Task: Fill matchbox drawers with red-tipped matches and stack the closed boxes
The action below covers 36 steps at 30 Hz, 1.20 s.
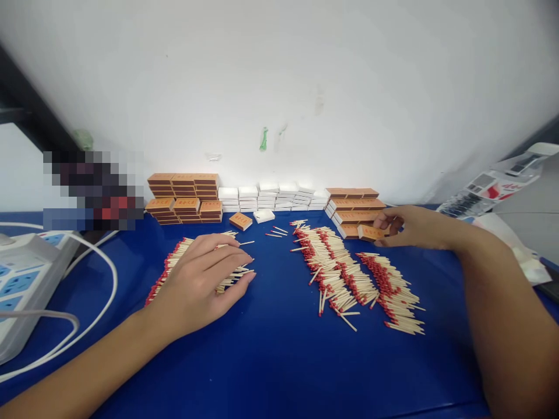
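Note:
My left hand (205, 279) lies with its fingers stretched over a heap of red-tipped matches (172, 262), hiding part of it. My right hand (402, 226) grips an orange matchbox (370, 233) between thumb and fingers, beside a stepped stack of orange matchboxes (356, 216). Rows of matches (323, 262) fan out in the middle, and another row of matches (395, 291) lies below my right hand. A single orange matchbox (240, 220) and a white matchbox tray (264, 216) sit near the back. Several loose matches (276, 232) lie just in front of the tray.
Stacked orange matchboxes (186, 198) and white matchbox trays (275, 196) line the wall (279, 87). At left, a power strip (26, 285) and white cables (114, 273) rest on the blue table (262, 361). Plastic packaging (493, 186) stands at right.

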Each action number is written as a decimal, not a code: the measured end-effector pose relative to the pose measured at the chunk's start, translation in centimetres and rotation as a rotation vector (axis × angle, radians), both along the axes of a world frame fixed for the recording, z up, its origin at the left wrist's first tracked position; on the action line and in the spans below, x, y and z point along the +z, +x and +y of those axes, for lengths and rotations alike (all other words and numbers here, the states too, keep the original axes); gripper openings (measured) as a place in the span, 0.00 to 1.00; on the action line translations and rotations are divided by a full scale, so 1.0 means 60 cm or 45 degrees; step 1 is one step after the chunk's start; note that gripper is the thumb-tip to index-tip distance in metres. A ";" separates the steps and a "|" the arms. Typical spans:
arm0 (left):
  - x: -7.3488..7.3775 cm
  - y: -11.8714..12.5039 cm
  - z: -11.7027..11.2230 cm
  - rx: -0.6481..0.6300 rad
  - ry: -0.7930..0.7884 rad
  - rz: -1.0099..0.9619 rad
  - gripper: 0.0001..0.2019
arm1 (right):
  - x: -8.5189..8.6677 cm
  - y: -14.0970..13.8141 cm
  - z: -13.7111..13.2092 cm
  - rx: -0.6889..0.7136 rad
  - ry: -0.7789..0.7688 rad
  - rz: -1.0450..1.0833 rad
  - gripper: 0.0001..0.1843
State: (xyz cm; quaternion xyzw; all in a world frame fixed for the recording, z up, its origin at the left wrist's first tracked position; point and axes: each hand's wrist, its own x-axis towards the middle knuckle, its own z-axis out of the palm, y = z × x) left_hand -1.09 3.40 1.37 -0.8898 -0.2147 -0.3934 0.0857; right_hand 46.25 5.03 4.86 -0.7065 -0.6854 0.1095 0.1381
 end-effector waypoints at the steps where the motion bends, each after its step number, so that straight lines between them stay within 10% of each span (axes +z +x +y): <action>1: 0.001 0.000 0.000 -0.001 -0.001 -0.003 0.09 | 0.002 -0.004 0.000 0.014 -0.047 0.023 0.16; 36: -0.001 -0.001 0.000 -0.017 -0.010 0.019 0.09 | -0.011 -0.036 0.022 0.078 -0.057 -0.027 0.24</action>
